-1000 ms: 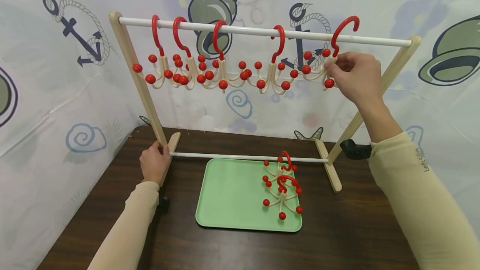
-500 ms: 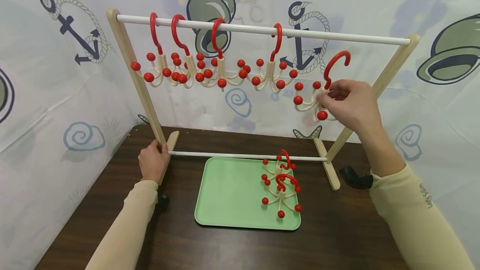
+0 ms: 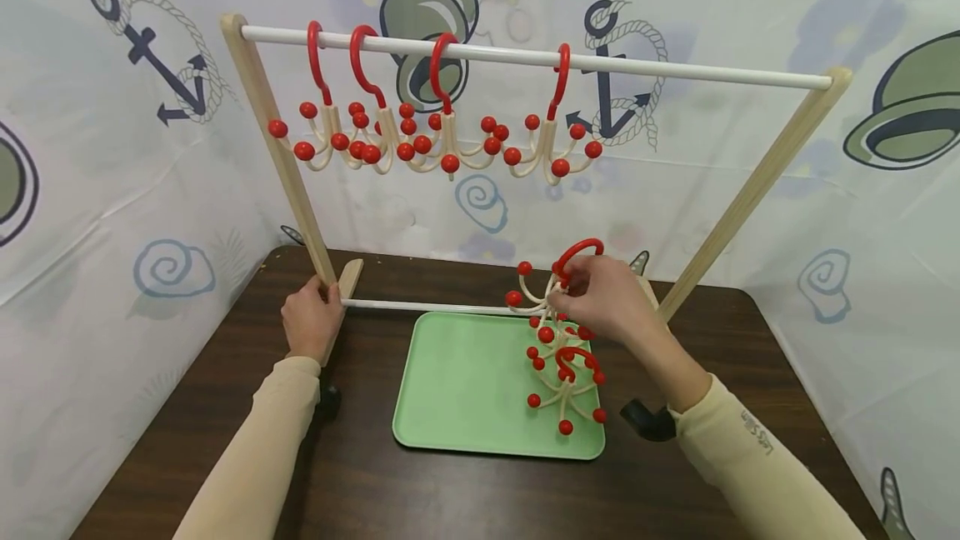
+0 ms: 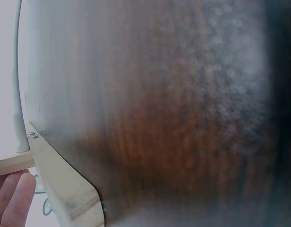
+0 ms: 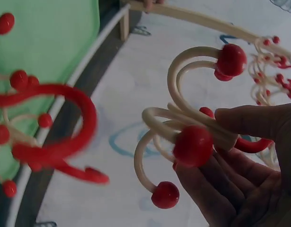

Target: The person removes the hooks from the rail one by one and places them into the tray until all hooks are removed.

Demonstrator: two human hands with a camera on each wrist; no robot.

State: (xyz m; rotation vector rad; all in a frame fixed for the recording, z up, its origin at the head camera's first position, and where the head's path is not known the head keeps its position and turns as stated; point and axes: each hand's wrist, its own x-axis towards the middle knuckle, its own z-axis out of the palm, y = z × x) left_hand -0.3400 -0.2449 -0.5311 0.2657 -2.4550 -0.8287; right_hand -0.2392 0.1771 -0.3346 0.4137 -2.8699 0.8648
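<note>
My right hand [image 3: 603,298] pinches a multi-arm hanger [image 5: 188,113] by its cream stem, thumb on one side and fingers on the other. This hanger has a red hook and curved cream arms tipped with red balls. It is held over the back right corner of the green tray [image 3: 465,390], overlapping one of two similar hangers [image 3: 566,394] there. My left hand [image 3: 311,319] grips the foot of the left wooden post [image 3: 288,182]; in the left wrist view its fingers [image 4: 20,198] show beside the wood. Several more hangers [image 3: 448,119] hang from the white top rod [image 3: 675,69] of the rack.
The rack's right post [image 3: 757,182] leans up behind my right forearm. A white lower rod [image 3: 435,305] runs just behind the tray. Everything stands on a dark wooden table [image 3: 450,498], with a sea-patterned cloth [image 3: 750,7] behind.
My right hand has carried the hanger down and left, from beside the top rod's right end to above the tray. The left hand has stayed on the post.
</note>
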